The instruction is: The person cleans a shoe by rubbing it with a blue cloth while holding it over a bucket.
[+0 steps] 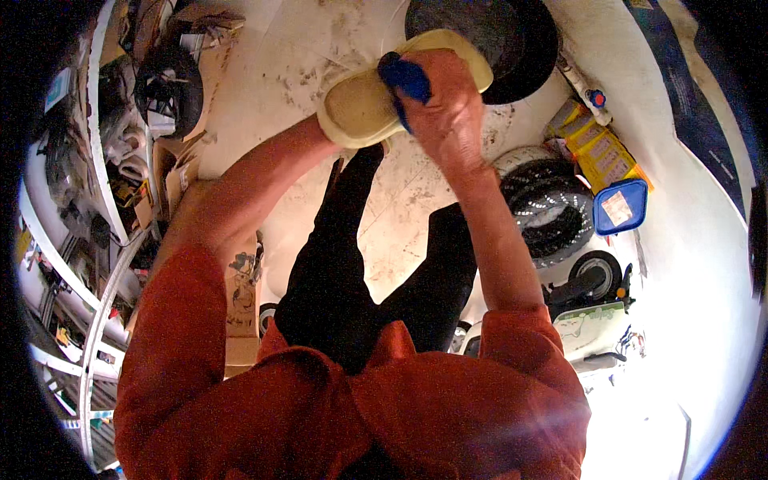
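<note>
Smooth, oblong cream sole (pixel 352 108), right hand (pixel 446 104) clasping blue piece (pixel 410 78) against it, left hand hidden behind sole, grip unclear

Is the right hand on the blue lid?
No, the right hand is at the yellow piece, well apart from the blue lid.

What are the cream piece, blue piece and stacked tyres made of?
Cream piece: maybe foam or plastic; matte, smooth, rounded edges.
Blue piece: perhaps cloth; dull, irregular outline, but weave isn't discernible.
Tyres: likely rubber; black, slight sheen, patterned tread.
</note>
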The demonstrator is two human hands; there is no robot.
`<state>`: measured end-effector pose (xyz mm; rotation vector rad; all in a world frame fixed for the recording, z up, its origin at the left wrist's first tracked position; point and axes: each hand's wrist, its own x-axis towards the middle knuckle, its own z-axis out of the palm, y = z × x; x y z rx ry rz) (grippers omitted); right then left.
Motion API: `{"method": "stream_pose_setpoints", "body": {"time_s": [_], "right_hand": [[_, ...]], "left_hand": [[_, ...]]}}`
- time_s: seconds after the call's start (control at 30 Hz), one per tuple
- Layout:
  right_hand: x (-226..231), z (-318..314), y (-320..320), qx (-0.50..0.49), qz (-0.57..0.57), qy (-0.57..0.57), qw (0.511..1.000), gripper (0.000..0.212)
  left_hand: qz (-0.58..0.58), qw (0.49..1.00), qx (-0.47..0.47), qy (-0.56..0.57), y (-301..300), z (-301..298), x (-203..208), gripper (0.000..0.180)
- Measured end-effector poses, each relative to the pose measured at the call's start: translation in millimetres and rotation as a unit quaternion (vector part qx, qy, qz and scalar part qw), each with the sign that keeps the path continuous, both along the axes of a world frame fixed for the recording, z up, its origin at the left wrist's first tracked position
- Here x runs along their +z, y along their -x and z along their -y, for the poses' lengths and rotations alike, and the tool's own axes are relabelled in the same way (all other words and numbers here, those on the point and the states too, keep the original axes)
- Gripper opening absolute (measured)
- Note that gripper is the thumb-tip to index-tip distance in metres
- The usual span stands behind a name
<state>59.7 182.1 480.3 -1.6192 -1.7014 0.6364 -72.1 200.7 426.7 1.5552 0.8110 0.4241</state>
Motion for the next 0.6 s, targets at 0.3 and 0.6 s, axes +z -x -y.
{"method": "stream_pose_setpoints", "body": {"time_s": [0.3,0.6], "right_hand": [[-241.4,-57.3,-166.2,0.341,0.505,0.265,0.747,0.056],[-438.1,-16.6,-166.8,0.102,0.364,0.444,0.812,0.052]], "left_hand": [[-0.077,0.994,-0.036,0.070,53.6,19.6,-72.4,0.056],[-0.119,0.989,-0.050,0.077,89.1,40.4,-98.9,0.055]]}}
